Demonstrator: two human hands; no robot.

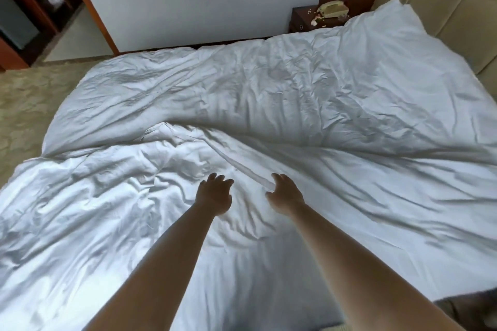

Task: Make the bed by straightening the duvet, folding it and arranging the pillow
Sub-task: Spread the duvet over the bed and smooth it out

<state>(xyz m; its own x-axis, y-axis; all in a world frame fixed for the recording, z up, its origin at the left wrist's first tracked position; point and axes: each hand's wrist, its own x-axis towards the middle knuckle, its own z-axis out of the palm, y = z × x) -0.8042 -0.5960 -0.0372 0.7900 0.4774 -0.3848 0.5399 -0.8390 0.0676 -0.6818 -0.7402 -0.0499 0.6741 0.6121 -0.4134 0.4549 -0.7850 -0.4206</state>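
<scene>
Here, left hand (215, 195) open above the rumpled duvet (309, 105), right hand (286, 196) fingering its raised fold (242, 166): pinch that fold, draw toward the headboard (443, 8).

Both bare arms reach forward from the near edge, nearly straight and converging toward the middle. The left hand (215, 193) is palm down, its fingers (219, 179) spread and lightly bent, holding nothing. Just to its right, the right hand (285, 195) is turned thumb-side inward, fingers loosely curved and apart; whether they pinch anything is unclear.
</scene>
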